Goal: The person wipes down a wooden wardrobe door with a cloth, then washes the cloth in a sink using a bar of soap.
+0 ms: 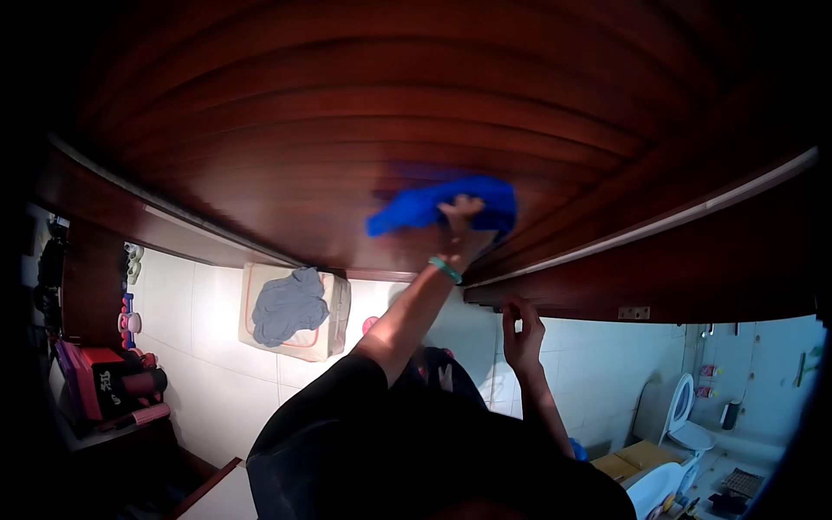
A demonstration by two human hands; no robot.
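A blue cloth (416, 206) lies against the reddish-brown wooden door panel (286, 147), its left end blurred. My left hand (463, 215) presses the cloth to the wood, with some fingers showing over it; a green band (445, 269) circles that wrist. Lower and to the right, my right hand (523, 334) is raised just below the bottom edge of the dark wood. Its fingers are loosely curled, a gap shows between thumb and fingers, and nothing is visible in it.
A grey cloth (290, 307) rests on a pale box-like seat (334, 334) on the tiled floor. Bags (117, 386) stand at the left. A metal hinge (633, 313) is on the dark wood. Through a doorway at right are a toilet (685, 416) and a basin (656, 490).
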